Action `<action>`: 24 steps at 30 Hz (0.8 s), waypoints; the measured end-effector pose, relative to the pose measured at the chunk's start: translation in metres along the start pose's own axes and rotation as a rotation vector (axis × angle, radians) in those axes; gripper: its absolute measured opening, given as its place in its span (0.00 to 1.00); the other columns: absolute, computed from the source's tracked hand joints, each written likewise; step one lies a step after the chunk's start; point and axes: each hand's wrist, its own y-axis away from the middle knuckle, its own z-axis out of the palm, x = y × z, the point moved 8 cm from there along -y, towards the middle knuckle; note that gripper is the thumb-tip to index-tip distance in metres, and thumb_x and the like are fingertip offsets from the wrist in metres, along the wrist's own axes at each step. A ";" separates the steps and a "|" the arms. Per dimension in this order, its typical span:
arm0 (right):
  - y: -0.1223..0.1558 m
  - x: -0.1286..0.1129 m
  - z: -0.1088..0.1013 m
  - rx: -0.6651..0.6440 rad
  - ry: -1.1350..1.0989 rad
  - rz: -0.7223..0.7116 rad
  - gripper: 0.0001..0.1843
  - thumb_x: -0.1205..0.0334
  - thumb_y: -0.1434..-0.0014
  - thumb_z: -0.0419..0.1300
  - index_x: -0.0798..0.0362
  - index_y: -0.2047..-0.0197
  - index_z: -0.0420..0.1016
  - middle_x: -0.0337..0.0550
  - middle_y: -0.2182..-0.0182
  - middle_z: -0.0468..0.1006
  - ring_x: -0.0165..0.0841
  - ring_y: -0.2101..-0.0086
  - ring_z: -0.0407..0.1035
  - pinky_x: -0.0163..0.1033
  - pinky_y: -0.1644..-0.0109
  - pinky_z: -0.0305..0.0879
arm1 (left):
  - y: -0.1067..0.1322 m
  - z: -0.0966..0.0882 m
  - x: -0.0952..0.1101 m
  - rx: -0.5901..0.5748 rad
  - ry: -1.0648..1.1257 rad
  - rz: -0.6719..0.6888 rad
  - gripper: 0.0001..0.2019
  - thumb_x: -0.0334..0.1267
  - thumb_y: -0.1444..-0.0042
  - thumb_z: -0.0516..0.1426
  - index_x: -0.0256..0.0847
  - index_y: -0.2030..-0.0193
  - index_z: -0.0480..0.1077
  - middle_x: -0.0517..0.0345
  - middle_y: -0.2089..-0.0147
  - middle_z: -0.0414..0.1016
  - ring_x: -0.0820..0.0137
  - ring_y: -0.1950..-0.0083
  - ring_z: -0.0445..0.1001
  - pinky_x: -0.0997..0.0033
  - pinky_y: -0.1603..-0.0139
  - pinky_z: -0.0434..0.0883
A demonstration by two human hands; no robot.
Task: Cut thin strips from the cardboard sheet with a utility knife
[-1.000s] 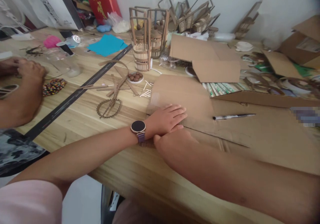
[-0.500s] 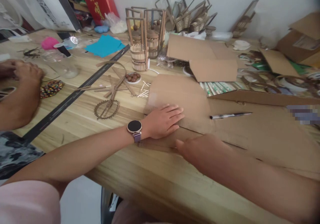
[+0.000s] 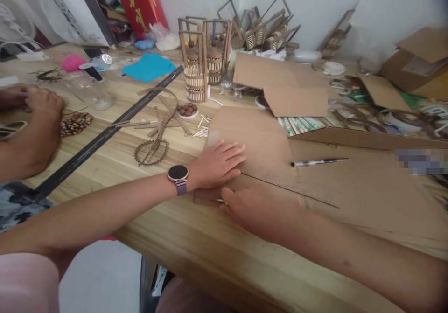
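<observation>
My left hand (image 3: 220,164), with a watch (image 3: 178,172) on its wrist, lies flat with fingers spread on a sheet of brown cardboard (image 3: 259,138). Just below it, my right hand (image 3: 248,203) is closed, and the thin pointed blade of a small knife (image 3: 217,201) sticks out to the left near the cardboard's front edge. Most of the knife is hidden in the fist. A long dark slit runs across the cardboard from beside my left fingers toward the right. A pen (image 3: 320,162) rests on the cardboard beyond my right hand.
Small bamboo lantern-like baskets (image 3: 196,77) stand at the back. Nearer are a dish of brown beads (image 3: 188,110), bamboo strips and a dark strip (image 3: 115,126). Another person's hands (image 3: 44,105) are at left by colourful beads (image 3: 76,124). Folded cardboard (image 3: 297,100) lies behind.
My right hand has moved left along the cardboard's front edge, and the knife's blade now shows. My left hand stays flat on the cardboard, shifted slightly left in view.
</observation>
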 end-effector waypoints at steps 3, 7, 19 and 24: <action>-0.011 -0.006 -0.005 -0.018 0.015 -0.031 0.12 0.65 0.33 0.49 0.57 0.60 0.74 0.50 0.71 0.80 0.37 0.73 0.74 0.37 0.78 0.54 | 0.004 0.006 -0.001 -0.019 -0.008 -0.002 0.23 0.46 0.29 0.44 0.34 0.35 0.63 0.46 0.30 0.59 0.58 0.29 0.56 0.52 0.30 0.54; -0.018 -0.009 -0.008 -0.024 0.041 -0.049 0.09 0.70 0.38 0.52 0.57 0.61 0.75 0.50 0.72 0.79 0.37 0.72 0.75 0.37 0.74 0.60 | 0.002 0.008 0.000 0.019 -0.017 -0.014 0.22 0.46 0.30 0.46 0.35 0.37 0.65 0.47 0.32 0.62 0.58 0.30 0.57 0.54 0.30 0.55; -0.022 -0.013 -0.014 -0.090 0.115 -0.008 0.11 0.74 0.44 0.54 0.59 0.59 0.74 0.58 0.67 0.81 0.45 0.63 0.78 0.40 0.67 0.68 | 0.002 0.008 0.000 0.041 -0.022 -0.002 0.23 0.48 0.31 0.48 0.34 0.37 0.65 0.46 0.32 0.62 0.57 0.30 0.57 0.54 0.31 0.55; -0.023 -0.016 -0.017 -0.071 0.109 0.006 0.12 0.75 0.45 0.54 0.59 0.59 0.75 0.59 0.67 0.81 0.49 0.62 0.77 0.44 0.66 0.70 | 0.002 0.010 -0.002 0.026 -0.023 -0.010 0.24 0.49 0.32 0.48 0.35 0.36 0.64 0.46 0.31 0.60 0.57 0.30 0.56 0.54 0.31 0.54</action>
